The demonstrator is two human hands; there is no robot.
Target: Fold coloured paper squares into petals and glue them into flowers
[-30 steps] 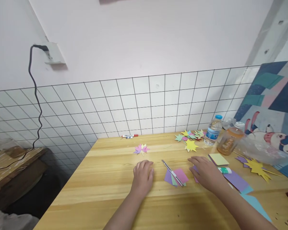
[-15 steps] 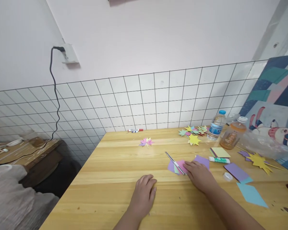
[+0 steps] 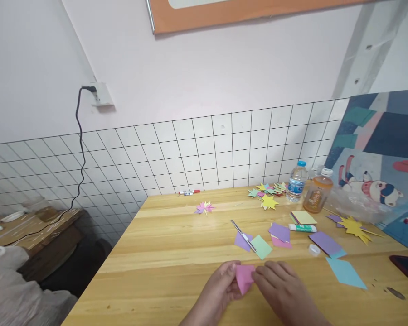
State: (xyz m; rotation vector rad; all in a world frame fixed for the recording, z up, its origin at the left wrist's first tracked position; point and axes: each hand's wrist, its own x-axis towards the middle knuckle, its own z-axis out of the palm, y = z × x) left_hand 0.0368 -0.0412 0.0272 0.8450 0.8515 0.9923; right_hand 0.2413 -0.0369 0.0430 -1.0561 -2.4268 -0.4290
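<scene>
The left hand (image 3: 221, 283) grips a pink paper (image 3: 244, 277) above the table (image 3: 163, 258); the right hand (image 3: 281, 287) has its fingers at the paper's right edge — the thumb is hidden. Beyond them a cutter (image 3: 238, 230) lies across a purple sheet (image 3: 240, 243), just beside a green sheet (image 3: 262, 249). To the right are a glue stick (image 3: 302, 228), a white cap (image 3: 314, 250) and a blue sheet (image 3: 347, 272); two bottles (image 3: 297, 184) stand near the wall (image 3: 200, 154) — one blue-capped, one white-capped.
</scene>
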